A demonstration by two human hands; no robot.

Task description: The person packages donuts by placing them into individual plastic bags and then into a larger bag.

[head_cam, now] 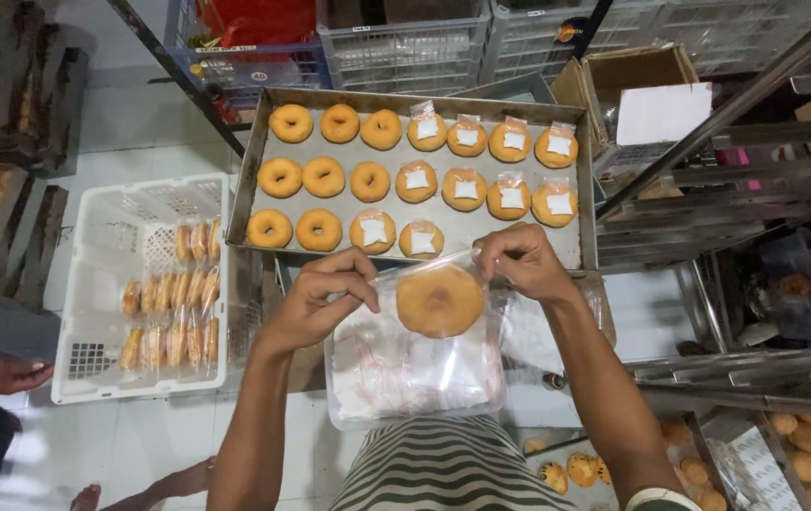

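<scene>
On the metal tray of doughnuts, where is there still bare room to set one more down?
The tray has bare metal at the right of its front row, past the last bagged doughnut and above the right hand. The back two rows are full across. The white crate is bare in its far-left part.

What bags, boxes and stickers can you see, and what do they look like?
Clear bag: held by both hands, round golden doughnut inside.
Bagged doughnuts: right side of metal tray, clear wraps with white square labels.
Bagged doughnuts in the white crate: left, standing in rows.
Cardboard box: top right, brown, white sheet on it.
</scene>
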